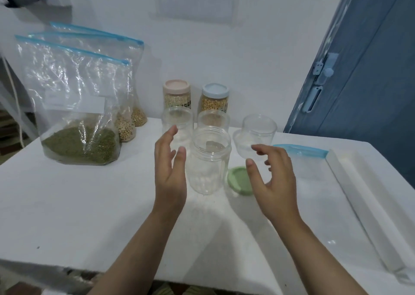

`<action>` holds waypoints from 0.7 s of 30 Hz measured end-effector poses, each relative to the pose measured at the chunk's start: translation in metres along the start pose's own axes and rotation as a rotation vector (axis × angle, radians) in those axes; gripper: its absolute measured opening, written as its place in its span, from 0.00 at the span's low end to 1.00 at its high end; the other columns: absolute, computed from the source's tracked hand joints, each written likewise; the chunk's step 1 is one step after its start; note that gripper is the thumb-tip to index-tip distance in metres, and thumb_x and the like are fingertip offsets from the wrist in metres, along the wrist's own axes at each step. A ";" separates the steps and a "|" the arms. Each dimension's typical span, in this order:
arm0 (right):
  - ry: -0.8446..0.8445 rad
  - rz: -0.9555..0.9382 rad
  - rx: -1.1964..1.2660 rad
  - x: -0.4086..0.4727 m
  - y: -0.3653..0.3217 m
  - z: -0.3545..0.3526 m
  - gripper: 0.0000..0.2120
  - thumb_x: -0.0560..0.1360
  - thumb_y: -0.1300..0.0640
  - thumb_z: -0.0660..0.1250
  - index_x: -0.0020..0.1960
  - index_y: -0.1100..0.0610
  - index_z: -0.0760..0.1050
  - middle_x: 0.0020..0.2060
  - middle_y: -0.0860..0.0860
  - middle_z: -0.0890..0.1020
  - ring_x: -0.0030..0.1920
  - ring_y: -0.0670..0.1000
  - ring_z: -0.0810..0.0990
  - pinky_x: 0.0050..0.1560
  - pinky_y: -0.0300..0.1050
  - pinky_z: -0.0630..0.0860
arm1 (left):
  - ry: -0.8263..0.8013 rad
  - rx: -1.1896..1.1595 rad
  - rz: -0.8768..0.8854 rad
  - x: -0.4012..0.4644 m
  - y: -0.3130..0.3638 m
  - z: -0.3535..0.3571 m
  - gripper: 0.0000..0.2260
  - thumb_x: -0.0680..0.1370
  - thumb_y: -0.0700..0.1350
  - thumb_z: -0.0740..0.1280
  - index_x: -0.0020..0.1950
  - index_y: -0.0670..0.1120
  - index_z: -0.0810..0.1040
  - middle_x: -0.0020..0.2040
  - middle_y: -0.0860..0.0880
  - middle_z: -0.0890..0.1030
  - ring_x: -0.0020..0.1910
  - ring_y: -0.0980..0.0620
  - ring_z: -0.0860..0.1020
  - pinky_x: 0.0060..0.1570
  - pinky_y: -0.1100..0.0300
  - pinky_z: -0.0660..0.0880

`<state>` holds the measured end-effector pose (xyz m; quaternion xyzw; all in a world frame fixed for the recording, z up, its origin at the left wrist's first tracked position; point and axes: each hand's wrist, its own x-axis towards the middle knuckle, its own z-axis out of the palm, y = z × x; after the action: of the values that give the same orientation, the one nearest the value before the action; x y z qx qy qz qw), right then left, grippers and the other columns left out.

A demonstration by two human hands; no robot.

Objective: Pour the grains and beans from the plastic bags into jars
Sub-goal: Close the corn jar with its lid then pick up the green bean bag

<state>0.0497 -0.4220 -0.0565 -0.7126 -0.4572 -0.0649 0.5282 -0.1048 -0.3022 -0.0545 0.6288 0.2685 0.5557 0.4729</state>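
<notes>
- Both grips are spreading on either side of the empty jar (210, 160): the left hand (170, 171) is hovering at its 9 o'clock with fingers nearly straight, and the right hand (272, 178) is hovering at its 3 o'clock with fingers loosely curved; neither is touching or holding anything.
- Standing upright and lidless near the middle of the white table (89, 205), the empty jar is showing a clear ribbed wall.
- A green lid (238, 180) is lying flat at the jar's 4 o'clock, partly hidden under the right hand.
- Three more clear jars (177, 119) are standing at 11 to 2 o'clock of the empty jar, all without lids.
- Behind them, a pink-lidded jar (177, 94) and a blue-lidded jar (215, 98) are holding pale grains.
- Toward 10 o'clock, three zip bags are standing upright in a row: the nearest bag (76, 106) is holding green beans, the two behind (128, 126) pale beans.
- A flattened bag (301, 151) is lying at 3 o'clock.
</notes>
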 end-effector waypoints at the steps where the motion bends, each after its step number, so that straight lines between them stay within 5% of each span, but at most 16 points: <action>1: 0.003 -0.042 0.027 0.007 -0.015 -0.001 0.12 0.78 0.48 0.63 0.60 0.48 0.76 0.55 0.44 0.76 0.57 0.44 0.74 0.56 0.36 0.69 | 0.022 -0.010 0.013 0.005 0.006 -0.002 0.18 0.82 0.44 0.57 0.70 0.59 0.68 0.69 0.59 0.71 0.70 0.63 0.67 0.64 0.71 0.66; 5: -0.002 -0.154 0.138 0.039 -0.066 0.014 0.07 0.80 0.53 0.64 0.56 0.50 0.77 0.50 0.41 0.78 0.51 0.41 0.75 0.51 0.28 0.67 | 0.104 -0.062 0.062 0.039 0.025 -0.023 0.17 0.83 0.42 0.59 0.67 0.61 0.70 0.68 0.56 0.73 0.68 0.60 0.70 0.63 0.72 0.67; 10: -0.010 -0.198 0.274 0.074 -0.119 0.076 0.06 0.80 0.55 0.63 0.53 0.54 0.78 0.45 0.42 0.79 0.46 0.46 0.77 0.47 0.34 0.70 | 0.217 -0.020 0.165 0.092 0.030 -0.084 0.17 0.82 0.41 0.59 0.70 0.51 0.71 0.68 0.53 0.73 0.65 0.59 0.71 0.63 0.70 0.67; 13: -0.031 -0.200 0.366 0.089 -0.146 0.132 0.05 0.81 0.56 0.63 0.54 0.53 0.77 0.46 0.44 0.80 0.46 0.46 0.78 0.45 0.33 0.70 | 0.277 0.035 0.181 0.130 0.019 -0.133 0.19 0.82 0.36 0.58 0.67 0.55 0.71 0.68 0.54 0.73 0.65 0.59 0.71 0.59 0.73 0.67; 18: 0.007 -0.074 0.456 0.113 -0.175 0.245 0.05 0.83 0.58 0.63 0.56 0.51 0.75 0.46 0.45 0.78 0.43 0.45 0.74 0.45 0.32 0.70 | 0.288 0.222 0.160 0.206 -0.017 -0.219 0.20 0.82 0.37 0.59 0.66 0.60 0.68 0.65 0.59 0.68 0.68 0.55 0.67 0.68 0.60 0.63; 21: 0.041 0.049 0.407 0.124 -0.173 0.313 0.07 0.83 0.56 0.61 0.61 0.50 0.72 0.53 0.50 0.76 0.49 0.48 0.75 0.51 0.39 0.72 | 0.279 0.380 0.047 0.246 -0.049 -0.261 0.20 0.83 0.43 0.60 0.74 0.55 0.64 0.73 0.50 0.62 0.75 0.50 0.58 0.70 0.59 0.56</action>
<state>-0.1258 -0.0911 -0.0007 -0.6007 -0.4324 0.0272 0.6719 -0.2855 0.0075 -0.0061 0.6298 0.4164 0.5874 0.2915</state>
